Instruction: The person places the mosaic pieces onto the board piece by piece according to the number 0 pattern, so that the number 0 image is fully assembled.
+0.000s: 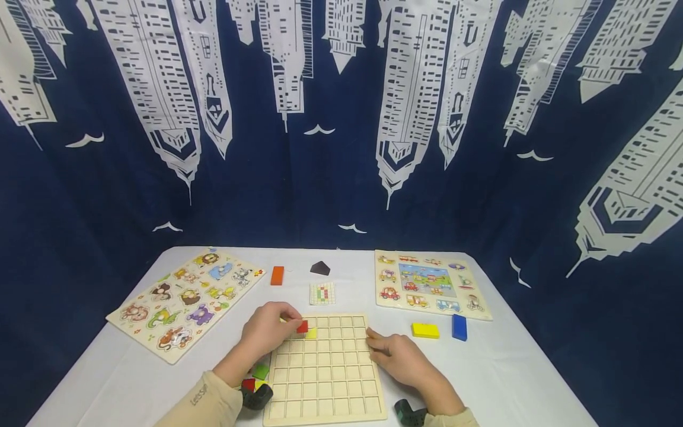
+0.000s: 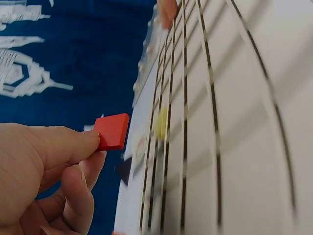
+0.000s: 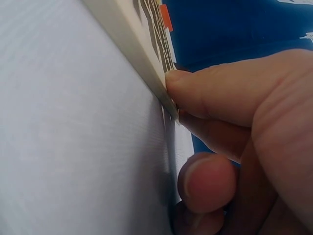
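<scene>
My left hand pinches a small red square tile between thumb and fingers, over the upper left of a wooden grid board. In the left wrist view the red tile is lifted clear of the grid. A yellow tile lies on the board just right of it. At the board's right edge, my right hand grips the rim. The right wrist view has its thumb against that edge, with another finger partly hidden behind. Beside the board's lower left lie green, red and yellow tiles, partly covered by the left wrist camera.
Behind the board lies a small pattern card, with an orange block and a dark pentagon farther back. An animal puzzle is left, a vehicle puzzle right. Yellow and blue blocks lie to the right.
</scene>
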### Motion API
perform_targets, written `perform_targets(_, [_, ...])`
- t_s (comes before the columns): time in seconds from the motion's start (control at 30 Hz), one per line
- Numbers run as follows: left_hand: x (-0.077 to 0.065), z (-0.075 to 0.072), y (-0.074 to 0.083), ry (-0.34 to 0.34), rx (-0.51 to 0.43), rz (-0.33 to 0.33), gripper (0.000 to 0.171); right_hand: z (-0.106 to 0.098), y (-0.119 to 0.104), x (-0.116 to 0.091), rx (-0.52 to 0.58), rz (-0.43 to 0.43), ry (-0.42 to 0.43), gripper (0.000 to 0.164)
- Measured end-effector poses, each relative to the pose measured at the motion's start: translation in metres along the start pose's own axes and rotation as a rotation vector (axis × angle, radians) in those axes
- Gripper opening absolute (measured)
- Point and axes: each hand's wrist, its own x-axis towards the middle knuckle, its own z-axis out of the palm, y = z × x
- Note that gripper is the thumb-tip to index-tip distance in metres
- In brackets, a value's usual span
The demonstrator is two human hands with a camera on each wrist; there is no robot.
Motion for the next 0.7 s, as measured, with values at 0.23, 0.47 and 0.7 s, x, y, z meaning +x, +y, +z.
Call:
perform_targets(0.23, [0.014, 0.022, 0.024, -0.028, -0.01, 0.077, 0.008, -0.001, 0.002, -0.001, 0.012, 0.003, -0.003, 0.036])
perform_targets(0.47, [0.016, 0.035, 0.026, -0.063, 0.025, 0.077, 0.011, 0.001, 0.003, 0.001, -0.002, 0.006, -0.015, 0.036])
perform_targets(0.7, [0.011, 0.038, 0.025, -0.081, 0.045, 0.066, 0.009, 0.001, 0.003, 0.0, -0.008, 0.012, -0.007, 0.036])
